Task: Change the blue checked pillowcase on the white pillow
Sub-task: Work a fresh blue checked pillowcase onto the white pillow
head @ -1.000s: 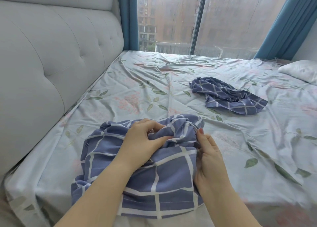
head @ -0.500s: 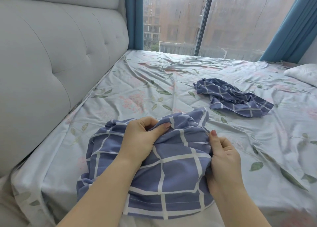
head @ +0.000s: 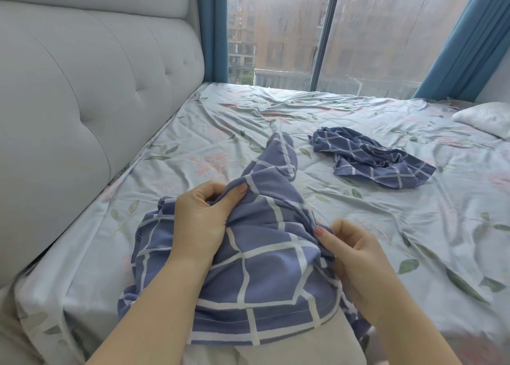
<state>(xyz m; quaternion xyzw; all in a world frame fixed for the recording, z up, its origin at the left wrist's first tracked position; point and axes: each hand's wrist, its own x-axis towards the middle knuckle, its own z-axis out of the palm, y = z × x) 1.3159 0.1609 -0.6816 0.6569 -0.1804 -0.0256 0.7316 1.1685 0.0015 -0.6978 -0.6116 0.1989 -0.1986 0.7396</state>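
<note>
A blue checked pillowcase (head: 259, 276) lies bunched on the bed right in front of me. My left hand (head: 204, 221) grips a raised fold of it, thumb on top, lifting the cloth into a peak. My right hand (head: 350, 251) pinches its right edge between thumb and fingers. A second blue checked pillowcase (head: 369, 157) lies crumpled farther off, to the right. The white pillow (head: 488, 117) rests at the far right edge of the bed, only partly in view.
The bed wears a pale floral sheet (head: 193, 132). A padded grey headboard (head: 82, 88) runs along the left. A big window (head: 317, 33) with blue curtains (head: 463, 41) stands behind the bed. Light trousers show at the bottom.
My left hand has lifted its fold, so the near pillowcase stands up in a peak. My right hand has moved right and down along the edge.
</note>
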